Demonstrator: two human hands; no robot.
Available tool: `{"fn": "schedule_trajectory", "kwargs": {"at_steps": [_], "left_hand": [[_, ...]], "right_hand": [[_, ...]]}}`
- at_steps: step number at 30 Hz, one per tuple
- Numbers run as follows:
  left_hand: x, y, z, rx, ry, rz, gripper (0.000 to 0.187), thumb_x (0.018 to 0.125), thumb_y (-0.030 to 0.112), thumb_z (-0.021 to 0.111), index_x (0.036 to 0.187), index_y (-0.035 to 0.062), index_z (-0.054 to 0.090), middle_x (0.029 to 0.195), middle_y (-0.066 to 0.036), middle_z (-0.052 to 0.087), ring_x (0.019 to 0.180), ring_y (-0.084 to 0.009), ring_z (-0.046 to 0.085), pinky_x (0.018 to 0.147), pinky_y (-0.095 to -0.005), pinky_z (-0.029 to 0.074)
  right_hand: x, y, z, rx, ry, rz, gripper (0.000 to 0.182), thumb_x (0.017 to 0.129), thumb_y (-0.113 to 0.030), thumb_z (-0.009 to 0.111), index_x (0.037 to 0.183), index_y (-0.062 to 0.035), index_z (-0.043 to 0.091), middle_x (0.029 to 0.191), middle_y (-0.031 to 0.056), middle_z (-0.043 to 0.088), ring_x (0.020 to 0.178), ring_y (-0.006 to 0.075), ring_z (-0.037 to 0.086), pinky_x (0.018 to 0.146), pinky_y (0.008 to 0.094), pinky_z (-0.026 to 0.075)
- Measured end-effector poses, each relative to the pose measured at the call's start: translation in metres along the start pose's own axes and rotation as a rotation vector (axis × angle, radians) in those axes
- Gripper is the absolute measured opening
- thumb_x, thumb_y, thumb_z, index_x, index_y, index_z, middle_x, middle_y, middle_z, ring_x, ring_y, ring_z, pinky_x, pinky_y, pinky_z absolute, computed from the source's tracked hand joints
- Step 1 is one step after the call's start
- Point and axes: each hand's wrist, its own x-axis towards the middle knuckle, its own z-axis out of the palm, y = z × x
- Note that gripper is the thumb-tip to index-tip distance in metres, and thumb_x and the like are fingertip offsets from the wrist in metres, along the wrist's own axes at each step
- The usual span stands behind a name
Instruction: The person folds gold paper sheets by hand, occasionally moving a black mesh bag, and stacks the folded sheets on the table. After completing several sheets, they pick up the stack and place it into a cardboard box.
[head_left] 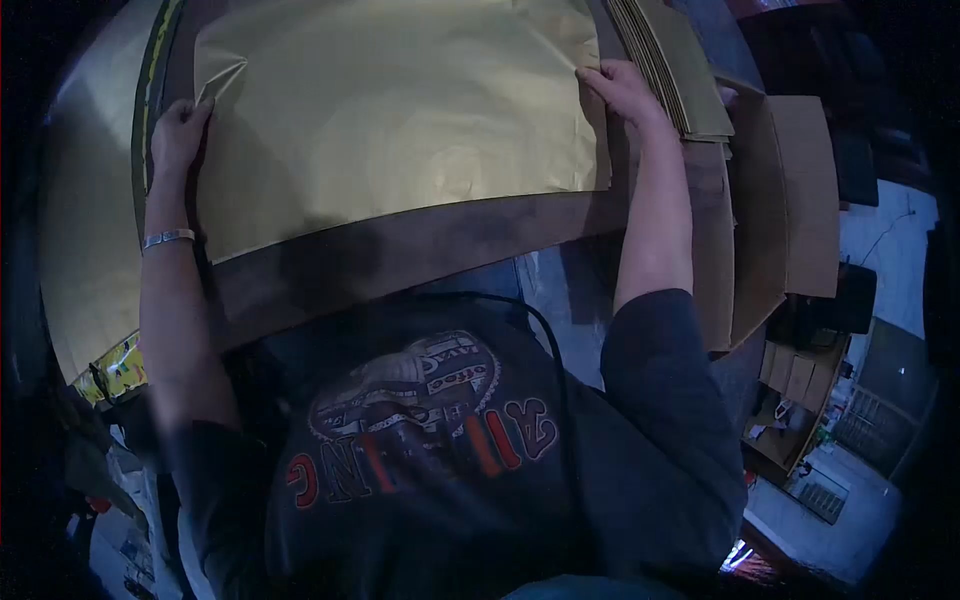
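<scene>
1 tan sheet point(400, 120) at 12 o'clock, lying on or just over the brown surface point(450, 245), far edge cut off by my view. Left hand point(178, 138) at 10 o'clock: closed, thumb and fingers pinching the sheet's left edge, creases beside the fingertips. Right hand point(625, 92) at 1 o'clock: also closed, pinching the right edge, so I log 2 gripping hands. Step in hand, my judgement: handling or lining up the sheet by its 2 sides. Next move, as I read it, calls for an even, light hold on both edges; pulling harder on the left could deepen those creases.

Containers, quickly: cardboard box point(805, 190) at 2 o'clock, flap outward, contents hidden from me. Stack of folded cardboard point(680, 75) at 1 o'clock, near the right hand, flat layers, nothing I can see inside. Shelf unit point(825, 385) near 4 o'clock, well apart, holds brown cartons point(795, 370) plus pale loose stuff point(783, 408), too small to name; can't tell if the cartons are filled
</scene>
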Motion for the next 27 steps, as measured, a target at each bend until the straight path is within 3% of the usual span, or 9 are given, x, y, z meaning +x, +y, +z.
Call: {"fn": "schedule_trajectory", "kwargs": {"at_steps": [7,9,14,17,21,22,24,25,27], "left_hand": [[0.001,-0.001,0.0,-0.236,0.05,-0.105,0.043,0.083,0.048,0.066,0.091,0.0057,0.069,0.083,-0.011,0.068,0.079,-0.0224,0.064,0.072,-0.0357,0.047],[-0.009,0.009,-0.009,-0.242,0.038,-0.073,0.041,0.084,0.043,0.069,0.089,0.0024,0.068,0.078,-0.01,0.067,0.074,-0.0164,0.063,0.069,-0.0324,0.047],[-0.027,0.014,-0.018,-0.453,-0.098,-0.064,0.033,0.084,0.035,0.071,0.08,0.0028,0.064,0.07,-0.003,0.06,0.066,-0.01,0.054,0.062,-0.0283,0.044],[-0.028,0.015,-0.021,-0.572,-0.192,-0.046,0.029,0.084,0.031,0.071,0.081,0.0033,0.064,0.073,0.0,0.06,0.066,-0.009,0.052,0.061,-0.0268,0.044],[-0.019,-0.002,-0.011,-0.337,-0.079,0.049,0.023,0.082,0.027,0.07,0.08,0.0043,0.065,0.071,-0.003,0.06,0.066,-0.0085,0.053,0.061,-0.0267,0.044],[-0.021,0.005,-0.015,-0.448,-0.191,-0.136,0.027,0.081,0.027,0.07,0.081,0.0011,0.065,0.069,-0.008,0.061,0.064,-0.0114,0.054,0.061,-0.031,0.046],[-0.015,-0.01,0.001,-0.359,-0.035,0.078,0.023,0.084,0.023,0.07,0.079,0.0024,0.061,0.068,-0.002,0.055,0.064,-0.0135,0.051,0.059,-0.0348,0.044],[-0.035,0.027,-0.029,-0.319,-0.083,0.045,0.028,0.081,0.026,0.072,0.078,0.0009,0.061,0.068,-0.003,0.056,0.064,-0.0146,0.052,0.058,-0.0372,0.044],[-0.023,0.019,-0.028,-0.22,-0.143,0.019,0.033,0.079,0.03,0.073,0.075,0.0003,0.06,0.069,-0.003,0.057,0.064,-0.0149,0.053,0.058,-0.0368,0.044]], "right_hand": [[0.01,-0.006,0.004,-0.129,0.201,-0.125,0.043,0.087,-0.041,0.063,0.083,0.0019,0.063,0.067,0.0033,0.058,0.061,0.0104,0.049,0.056,0.0318,0.041],[0.014,-0.005,0.006,-0.159,0.189,-0.048,0.043,0.088,-0.04,0.059,0.099,0.0009,0.067,0.09,0.018,0.068,0.084,0.0265,0.066,0.076,0.0381,0.048],[0.017,-0.001,-0.001,-0.189,0.129,-0.065,0.045,0.087,-0.042,0.06,0.106,-0.0014,0.066,0.091,0.015,0.068,0.084,0.0247,0.065,0.075,0.0366,0.049],[0.013,-0.013,-0.008,0.093,-0.042,0.165,0.047,0.086,-0.046,0.062,0.106,-0.0029,0.067,0.089,0.0104,0.068,0.083,0.0222,0.064,0.072,0.0354,0.05],[0.054,-0.031,-0.01,0.08,0.056,0.223,0.052,0.085,-0.05,0.06,0.101,-0.0013,0.067,0.087,0.0085,0.067,0.079,0.0211,0.063,0.068,0.0349,0.05],[0.068,-0.035,-0.01,0.109,0.123,0.214,0.051,0.085,-0.05,0.061,0.098,-0.0011,0.066,0.082,0.0062,0.064,0.073,0.019,0.061,0.063,0.0321,0.049],[0.126,-0.007,0.001,0.237,0.203,0.065,0.05,0.087,-0.049,0.061,0.092,0.0003,0.066,0.075,0.0088,0.062,0.073,0.0196,0.062,0.062,0.0337,0.049],[0.154,0.005,0.009,0.243,0.198,0.027,0.05,0.087,-0.049,0.061,0.092,0.0003,0.066,0.075,0.0088,0.062,0.073,0.0196,0.062,0.062,0.0337,0.049],[0.19,0.007,0.017,0.013,0.575,-0.067,0.048,0.089,-0.047,0.059,0.089,0.0001,0.066,0.071,0.0106,0.061,0.073,0.0184,0.063,0.063,0.0353,0.049]]}}
